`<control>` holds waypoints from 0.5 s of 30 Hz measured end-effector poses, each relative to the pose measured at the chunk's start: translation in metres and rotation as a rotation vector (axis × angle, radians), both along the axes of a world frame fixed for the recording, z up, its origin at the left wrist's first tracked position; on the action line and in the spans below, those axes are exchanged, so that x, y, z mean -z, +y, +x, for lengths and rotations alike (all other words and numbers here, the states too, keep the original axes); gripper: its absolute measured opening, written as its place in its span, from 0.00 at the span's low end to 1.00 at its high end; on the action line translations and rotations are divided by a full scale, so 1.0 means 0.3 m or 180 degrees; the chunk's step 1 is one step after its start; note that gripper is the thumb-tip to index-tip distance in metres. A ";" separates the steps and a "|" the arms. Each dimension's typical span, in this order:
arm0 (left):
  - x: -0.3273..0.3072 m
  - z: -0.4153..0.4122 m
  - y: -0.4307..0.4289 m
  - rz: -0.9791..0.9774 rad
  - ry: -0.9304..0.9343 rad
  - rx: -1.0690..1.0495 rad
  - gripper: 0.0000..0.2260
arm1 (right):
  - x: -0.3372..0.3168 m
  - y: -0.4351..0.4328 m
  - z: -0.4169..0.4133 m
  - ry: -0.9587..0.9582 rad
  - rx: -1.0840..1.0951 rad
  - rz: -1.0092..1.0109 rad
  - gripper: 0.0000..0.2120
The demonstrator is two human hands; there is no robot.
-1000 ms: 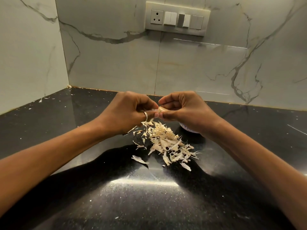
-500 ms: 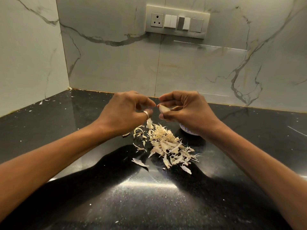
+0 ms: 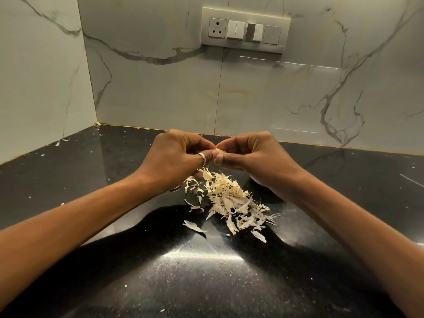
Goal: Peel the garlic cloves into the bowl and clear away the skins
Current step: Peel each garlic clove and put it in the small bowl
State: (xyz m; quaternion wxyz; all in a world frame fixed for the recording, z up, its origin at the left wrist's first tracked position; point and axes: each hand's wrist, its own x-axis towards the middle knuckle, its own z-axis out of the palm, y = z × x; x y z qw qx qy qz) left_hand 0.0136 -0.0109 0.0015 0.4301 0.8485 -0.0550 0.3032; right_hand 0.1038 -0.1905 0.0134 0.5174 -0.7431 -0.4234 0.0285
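Left hand and right hand pinch one pale garlic clove. Papery curled skins heaped on glossy speckled counter

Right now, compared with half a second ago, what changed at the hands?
The left hand moved right, back onto the clove held by the right hand. Both now pinch it, hiding most of it. The skins stayed in their pile.

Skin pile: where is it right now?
Head view, centre: the skin pile lies on the black counter, just nearer the camera than the left hand and right hand, which pinch a garlic clove above its far end.
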 end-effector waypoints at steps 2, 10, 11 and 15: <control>-0.003 -0.001 0.001 0.0003 -0.0030 -0.0020 0.06 | -0.005 -0.003 -0.001 0.0431 -0.0105 0.0073 0.10; -0.004 -0.005 -0.012 0.0154 0.0028 -0.0316 0.03 | 0.010 0.016 -0.021 -0.0409 0.0454 0.0030 0.10; -0.005 -0.005 -0.014 0.0146 0.0078 -0.0331 0.04 | 0.010 0.019 -0.024 -0.0475 0.0514 0.0054 0.11; -0.001 -0.011 -0.029 0.0290 0.0027 -0.0373 0.04 | 0.008 0.020 -0.041 -0.0682 0.0629 0.0078 0.12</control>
